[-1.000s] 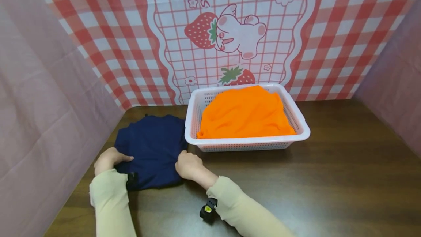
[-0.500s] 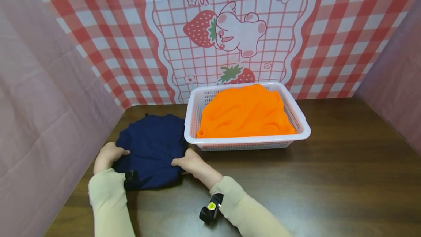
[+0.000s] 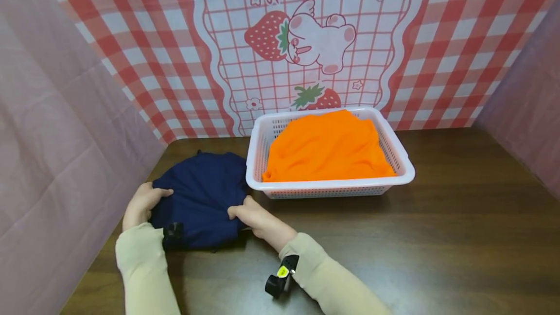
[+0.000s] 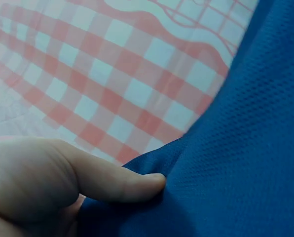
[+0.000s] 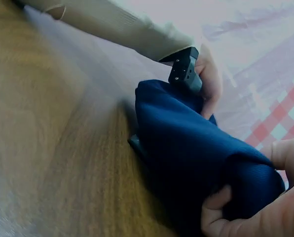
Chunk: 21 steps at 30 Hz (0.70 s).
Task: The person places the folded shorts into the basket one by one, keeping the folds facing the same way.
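Note:
A folded navy cloth, seemingly a garment (image 3: pixel 203 198), lies at the left of the table in the head view. My left hand (image 3: pixel 142 203) grips its left edge, thumb on top; the left wrist view shows this thumb (image 4: pixel 132 186) pressed along the fabric, the other fingers mostly hidden. On the opposite edge my right hand (image 3: pixel 260 215) pinches the cloth, thumb above. The right wrist view shows fingers of that hand (image 5: pixel 255 222) curled around a thick, rolled-looking edge, with the near side of the navy cloth (image 5: pixel 181 143) raised off the table.
A white perforated basket (image 3: pixel 332 185) stands just right of the navy cloth, holding a heaped orange cloth (image 3: pixel 328 149). Behind is a red-and-white checked curtain (image 3: pixel 459 47). A pale pink sheet (image 3: pixel 65 135) hangs along the left, and wooden table (image 3: pixel 459 218) extends to the right.
My right hand has turned from knuckles up on the edge to a thumb-on-top pinch. The left hand has shifted slightly away from me, and the cloth's near edge has risen and bunched a little.

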Tool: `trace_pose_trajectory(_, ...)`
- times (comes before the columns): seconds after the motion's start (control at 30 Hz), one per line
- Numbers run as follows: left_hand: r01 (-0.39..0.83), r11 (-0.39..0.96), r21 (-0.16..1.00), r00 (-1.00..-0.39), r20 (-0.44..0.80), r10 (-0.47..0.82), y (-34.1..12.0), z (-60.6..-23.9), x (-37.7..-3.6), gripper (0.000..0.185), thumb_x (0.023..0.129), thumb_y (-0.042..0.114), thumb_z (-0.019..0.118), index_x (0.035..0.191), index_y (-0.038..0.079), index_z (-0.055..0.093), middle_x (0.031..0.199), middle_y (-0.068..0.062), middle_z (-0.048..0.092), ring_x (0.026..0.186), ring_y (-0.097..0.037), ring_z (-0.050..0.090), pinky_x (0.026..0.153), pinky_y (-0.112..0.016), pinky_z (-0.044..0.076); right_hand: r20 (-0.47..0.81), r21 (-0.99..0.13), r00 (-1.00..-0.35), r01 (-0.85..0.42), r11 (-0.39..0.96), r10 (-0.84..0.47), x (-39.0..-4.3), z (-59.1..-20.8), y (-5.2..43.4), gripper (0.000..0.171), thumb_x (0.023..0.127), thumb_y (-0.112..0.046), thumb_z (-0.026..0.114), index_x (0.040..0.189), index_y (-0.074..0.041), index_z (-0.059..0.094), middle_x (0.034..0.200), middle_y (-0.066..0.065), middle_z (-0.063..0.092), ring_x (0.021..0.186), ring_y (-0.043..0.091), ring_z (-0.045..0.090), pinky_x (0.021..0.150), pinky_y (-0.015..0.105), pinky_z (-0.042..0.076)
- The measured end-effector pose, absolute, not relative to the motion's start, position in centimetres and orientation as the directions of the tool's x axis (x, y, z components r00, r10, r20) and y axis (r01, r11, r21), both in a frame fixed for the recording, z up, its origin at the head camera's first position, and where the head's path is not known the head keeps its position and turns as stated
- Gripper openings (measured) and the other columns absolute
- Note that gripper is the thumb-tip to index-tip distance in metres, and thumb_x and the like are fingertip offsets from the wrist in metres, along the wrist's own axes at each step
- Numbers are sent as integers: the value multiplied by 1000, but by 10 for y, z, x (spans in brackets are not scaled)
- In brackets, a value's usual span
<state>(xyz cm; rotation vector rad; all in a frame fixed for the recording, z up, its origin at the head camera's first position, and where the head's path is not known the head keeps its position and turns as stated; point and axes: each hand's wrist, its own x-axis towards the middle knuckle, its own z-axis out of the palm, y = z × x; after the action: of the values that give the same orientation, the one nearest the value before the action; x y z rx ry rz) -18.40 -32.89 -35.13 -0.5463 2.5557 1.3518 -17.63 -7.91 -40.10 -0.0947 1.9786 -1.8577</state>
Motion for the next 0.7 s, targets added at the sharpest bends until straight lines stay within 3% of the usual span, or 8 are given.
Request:
trace_pose_trajectory(0.13,-422,460,781,-907,-357,-226,-327,-345,-182,73,89,21,50,138,-14,9,142,-33,19,126,-46,28,100,-52,32,-316,-945,-881,326,33,-351,-177,-402,-79,46,54,-1,54,98,5,47,96,8,46,82,22,47,65,24,41)
trace_pose_trajectory(0.3,-419,437,796,-908,-358,-218,-325,-338,-182,76,90,26,49,140,-11,5,144,-31,16,127,-44,26,101,-52,30,-300,-945,-887,326,-18,-350,-178,-404,-80,40,52,0,52,92,2,47,93,7,45,81,20,45,67,22,40)
trace_pose_trajectory(0.37,-402,432,808,-916,-343,-210,-324,-335,-182,75,91,29,49,141,-10,8,144,-29,18,126,-42,30,100,-50,33,-287,-936,-879,341,-82,-381,-177,-403,-81,43,54,2,50,97,1,44,95,6,44,82,20,46,68,23,41)
trace_pose_trajectory(0.4,-389,437,811,-921,-331,-207,-323,-334,-182,74,91,30,49,141,-9,11,142,-28,22,121,-38,38,97,-46,37,-276,-931,-873,347,-116,-402,-176,-404,-82,46,54,3,49,100,1,43,98,7,45,84,20,47,70,23,42)
trace_pose_trajectory(0.5,-338,424,840,-940,-285,-186,-319,-329,-183,70,91,33,51,139,-7,21,127,-19,45,98,-17,54,84,-31,46,-229,-924,-860,339,-177,-455,-174,-404,-82,61,56,5,48,117,1,40,112,8,47,94,21,48,79,25,42)
trace_pose_trajectory(0.6,-287,408,866,-956,-233,-177,-316,-324,-182,65,90,32,54,135,-6,27,104,0,54,77,2,52,71,-20,48,-180,-923,-845,323,-212,-503,-173,-403,-82,76,59,6,48,132,-5,32,126,8,44,105,21,46,88,28,39)
trace_pose_trajectory(0.7,-237,385,892,-967,-177,-184,-313,-319,-179,60,89,29,55,131,-8,31,91,12,50,74,4,51,68,-16,47,-155,-901,-813,349,-256,-562,-172,-399,-80,69,69,5,52,133,-10,31,127,9,47,102,20,51,87,31,44)
